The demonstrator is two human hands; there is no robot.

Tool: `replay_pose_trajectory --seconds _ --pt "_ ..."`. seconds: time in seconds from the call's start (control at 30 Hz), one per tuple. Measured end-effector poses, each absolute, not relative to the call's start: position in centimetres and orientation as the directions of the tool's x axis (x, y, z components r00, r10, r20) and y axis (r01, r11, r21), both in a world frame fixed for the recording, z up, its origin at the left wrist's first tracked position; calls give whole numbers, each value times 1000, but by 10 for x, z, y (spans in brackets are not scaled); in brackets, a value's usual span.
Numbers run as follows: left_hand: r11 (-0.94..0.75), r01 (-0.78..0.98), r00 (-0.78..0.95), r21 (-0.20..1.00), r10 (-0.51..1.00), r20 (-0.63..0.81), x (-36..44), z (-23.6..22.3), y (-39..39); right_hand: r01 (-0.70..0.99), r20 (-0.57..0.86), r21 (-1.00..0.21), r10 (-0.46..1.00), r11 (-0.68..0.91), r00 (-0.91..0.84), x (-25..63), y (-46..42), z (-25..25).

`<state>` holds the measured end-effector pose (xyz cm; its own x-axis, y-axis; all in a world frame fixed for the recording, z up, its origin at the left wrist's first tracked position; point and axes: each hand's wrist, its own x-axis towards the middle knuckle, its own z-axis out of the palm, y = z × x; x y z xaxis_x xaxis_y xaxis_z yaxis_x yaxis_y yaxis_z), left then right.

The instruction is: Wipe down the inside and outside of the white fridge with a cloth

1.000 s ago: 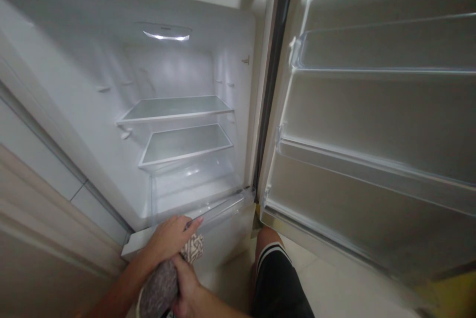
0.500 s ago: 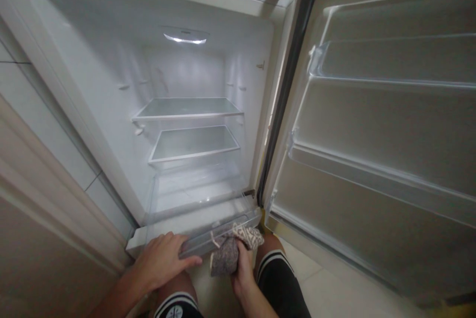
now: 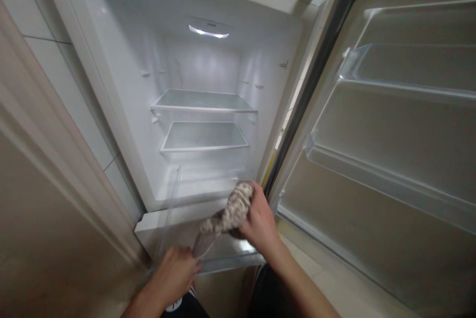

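Observation:
A clear plastic drawer (image 3: 238, 260) juts out from the bottom of the fridge, tilted toward me. My left hand (image 3: 174, 276) is closed on its front edge, at the left, with the fingertips partly hidden. My right hand (image 3: 262, 221) grips a bunched grey and white patterned cloth (image 3: 238, 206) above the drawer. The cloth's blurred lower end hangs close to my left hand; whether they touch I cannot tell.
The fridge's interior holds two glass shelves (image 3: 206, 135) under a lit lamp (image 3: 208, 32). To the right its door (image 3: 386, 125) stands wide open, with clear door bins (image 3: 394, 174). A tiled wall (image 3: 78, 85) is on the left. My legs (image 3: 273, 288) are below the drawer.
My right hand has lifted the cloth from the drawer's front and turned it over the drawer. The drawer's front tilts lower, and my left hand has closed on its edge. The view has shifted left.

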<state>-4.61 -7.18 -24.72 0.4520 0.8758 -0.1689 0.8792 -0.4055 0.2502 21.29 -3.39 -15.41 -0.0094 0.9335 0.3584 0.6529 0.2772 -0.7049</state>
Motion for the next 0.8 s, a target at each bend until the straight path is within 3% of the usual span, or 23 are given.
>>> replay_pose_trajectory --seconds 0.07,0.13,0.2,0.27,0.43,0.53,0.7,0.8 --pt "-353 919 390 178 880 -269 -39 -240 -76 857 314 -482 949 182 -25 200 12 -145" --pt "-315 936 348 155 894 -283 -34 -236 -80 940 158 -314 984 134 -88 187 40 -157" --pt "-289 944 323 159 906 -274 -30 -238 -85 950 54 -189 968 250 -244 179 56 -182" --pt "-267 949 306 169 908 -285 -28 -245 -90 915 58 -103 920 391 -387 174 68 -201" --pt "-266 940 326 215 886 -329 -26 -259 -95 918 143 -87 917 387 -373 145 110 -196" --pt "-279 935 341 221 879 -332 -30 -262 -92 840 107 -88 843 536 -527 100 121 -189" --pt "-252 952 292 176 920 -260 -39 -270 -85 467 -27 -20 467 884 -884 52 88 -207" --pt "-221 961 248 166 954 -166 -41 -278 -85 153 -144 -85 140 985 -980 72 72 -216"
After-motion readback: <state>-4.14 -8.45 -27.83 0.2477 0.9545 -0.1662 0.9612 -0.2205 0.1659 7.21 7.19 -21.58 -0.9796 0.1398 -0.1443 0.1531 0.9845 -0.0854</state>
